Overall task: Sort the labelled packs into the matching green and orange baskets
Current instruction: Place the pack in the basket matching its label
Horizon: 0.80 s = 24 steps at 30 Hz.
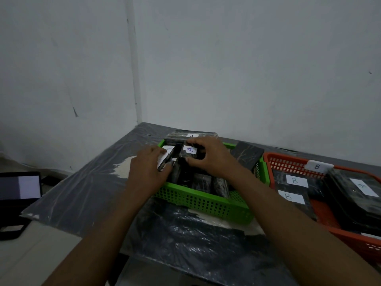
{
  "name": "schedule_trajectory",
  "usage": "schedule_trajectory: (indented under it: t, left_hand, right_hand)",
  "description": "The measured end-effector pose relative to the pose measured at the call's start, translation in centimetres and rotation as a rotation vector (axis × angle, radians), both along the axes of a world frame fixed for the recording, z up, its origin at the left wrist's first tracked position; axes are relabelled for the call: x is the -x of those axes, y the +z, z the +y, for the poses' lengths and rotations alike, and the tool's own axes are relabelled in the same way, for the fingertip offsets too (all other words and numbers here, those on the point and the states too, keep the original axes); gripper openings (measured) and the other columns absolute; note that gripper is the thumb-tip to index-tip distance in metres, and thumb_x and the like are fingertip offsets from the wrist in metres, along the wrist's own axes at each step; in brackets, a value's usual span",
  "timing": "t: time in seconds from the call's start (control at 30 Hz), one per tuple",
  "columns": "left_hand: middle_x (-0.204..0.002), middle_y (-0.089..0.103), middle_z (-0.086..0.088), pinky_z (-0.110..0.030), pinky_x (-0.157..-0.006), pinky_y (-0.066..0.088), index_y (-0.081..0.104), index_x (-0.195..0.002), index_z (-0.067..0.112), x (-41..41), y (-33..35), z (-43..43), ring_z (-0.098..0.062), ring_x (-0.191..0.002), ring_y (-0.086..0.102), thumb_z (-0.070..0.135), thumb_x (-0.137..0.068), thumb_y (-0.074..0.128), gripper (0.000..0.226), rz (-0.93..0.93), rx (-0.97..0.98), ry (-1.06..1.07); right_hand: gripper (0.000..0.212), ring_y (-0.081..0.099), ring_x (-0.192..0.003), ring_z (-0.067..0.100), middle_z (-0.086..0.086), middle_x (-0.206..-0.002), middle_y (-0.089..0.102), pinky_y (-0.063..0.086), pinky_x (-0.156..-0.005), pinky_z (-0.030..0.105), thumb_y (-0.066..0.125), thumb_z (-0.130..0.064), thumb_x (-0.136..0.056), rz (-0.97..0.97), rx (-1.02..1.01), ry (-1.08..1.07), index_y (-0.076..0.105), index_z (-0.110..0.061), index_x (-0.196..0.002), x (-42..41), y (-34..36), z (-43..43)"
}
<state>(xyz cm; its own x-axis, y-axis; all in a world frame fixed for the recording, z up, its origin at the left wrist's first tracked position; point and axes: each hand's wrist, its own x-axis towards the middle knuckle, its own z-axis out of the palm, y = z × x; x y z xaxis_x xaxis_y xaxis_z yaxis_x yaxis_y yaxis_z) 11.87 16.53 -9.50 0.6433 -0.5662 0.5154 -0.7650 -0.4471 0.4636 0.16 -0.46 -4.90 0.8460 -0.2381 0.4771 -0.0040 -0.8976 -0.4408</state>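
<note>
A green basket (206,201) sits in the middle of the table, packed with dark wrapped packs standing on edge. My right hand (212,157) grips one pack with a white "A" label (190,150) over the basket's far half. My left hand (148,168) holds another white-labelled pack (167,159) at the basket's left side. To the right stands an orange basket (288,162) holding packs labelled "B" (294,180) and one pack whose label reads like "A" (362,185). A "B" tag (317,166) sits on its rim.
Another dark pack (247,155) leans at the green basket's far right corner, and one labelled pack (191,135) lies behind it. The table is covered in crinkled dark plastic (185,234). A tablet screen (19,186) stands off the table's left edge. White walls close the corner.
</note>
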Motion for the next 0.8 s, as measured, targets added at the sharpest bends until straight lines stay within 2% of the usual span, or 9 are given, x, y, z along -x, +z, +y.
schedule_trajectory:
  t: [0.1,0.23,0.3,0.4,0.47,0.53,0.63,0.8]
  left_hand:
    - [-0.133,0.061,-0.003,-0.044,-0.104,0.039,0.064,-0.129,0.02,-0.3,0.3,-0.6,-0.028,-0.124,0.053,0.039,-0.083,0.074,0.05,-0.071,0.007,-0.03]
    - [-0.126,0.065,0.007,-0.046,-0.105,0.032,0.06,-0.13,0.034,-1.5,1.4,-1.5,-0.023,-0.121,0.053,0.049,-0.081,0.07,0.053,-0.151,-0.115,-0.055]
    - [-0.123,0.066,0.009,-0.044,-0.102,0.028,0.059,-0.129,0.037,-2.0,1.7,-1.9,-0.023,-0.12,0.053,0.048,-0.08,0.07,0.051,-0.166,-0.123,-0.038]
    - [-0.119,0.068,0.009,-0.041,-0.093,0.02,0.06,-0.126,0.04,-2.3,1.8,-2.3,-0.024,-0.117,0.052,0.047,-0.081,0.069,0.046,-0.233,-0.131,-0.021]
    - [-0.114,0.07,0.008,-0.04,-0.09,0.019,0.061,-0.123,0.04,-2.3,2.0,-2.6,-0.025,-0.115,0.052,0.048,-0.081,0.068,0.043,-0.258,-0.155,-0.012]
    - [-0.109,0.071,0.007,-0.04,-0.089,0.019,0.062,-0.12,0.04,-2.2,2.1,-2.8,-0.026,-0.113,0.052,0.049,-0.081,0.067,0.04,-0.259,-0.173,-0.003]
    - [-0.104,0.07,0.007,-0.04,-0.09,0.019,0.063,-0.115,0.038,-2.0,2.0,-2.9,-0.026,-0.113,0.052,0.049,-0.082,0.067,0.035,-0.259,-0.179,-0.021]
    - [-0.1,0.072,0.008,-0.042,-0.091,0.02,0.065,-0.117,0.037,-1.9,1.8,-3.0,-0.025,-0.113,0.053,0.05,-0.083,0.067,0.036,-0.262,-0.185,-0.035]
  right_hand:
    - [0.054,0.065,-0.111,0.016,0.005,-0.127,0.07,0.054,-0.096,0.034,0.08,-0.024,-0.084,0.009,0.009,0.016,0.064,-0.009,-0.134,-1.5,-0.5,0.5]
    - [0.05,0.062,-0.12,0.015,0.003,-0.133,0.067,0.05,-0.103,0.033,0.079,-0.023,-0.085,-0.011,0.011,0.003,0.066,-0.013,-0.133,-2.8,-1.1,0.6]
    - [0.048,0.06,-0.122,0.016,0.002,-0.135,0.066,0.049,-0.104,0.033,0.078,-0.026,-0.087,-0.014,0.028,-0.001,0.066,-0.015,-0.133,-3.0,-1.3,0.6]
    - [0.044,0.059,-0.118,0.017,0.0,-0.13,0.068,0.049,-0.097,0.03,0.074,-0.028,-0.09,-0.015,0.069,0.003,0.066,-0.017,-0.132,-3.2,-1.7,0.5]
    - [0.044,0.05,-0.121,0.02,-0.001,-0.132,0.066,0.044,-0.095,0.03,0.07,-0.03,-0.093,-0.005,0.077,-0.027,0.063,-0.02,-0.135,-3.1,-2.2,0.4]
    - [0.045,0.042,-0.123,0.023,-0.002,-0.136,0.062,0.041,-0.1,0.034,0.066,-0.031,-0.097,0.023,0.085,-0.052,0.058,-0.021,-0.14,-3.0,-2.4,0.3]
    - [0.042,0.047,-0.125,0.025,0.001,-0.137,0.061,0.035,-0.11,0.041,0.061,-0.03,-0.1,0.069,0.132,-0.026,0.058,-0.019,-0.14,-2.9,-2.3,0.2]
    - [0.039,0.055,-0.115,0.024,0.004,-0.125,0.065,0.042,-0.102,0.039,0.059,-0.028,-0.101,0.105,0.165,-0.016,0.06,-0.014,-0.137,-2.5,-1.9,0.3]
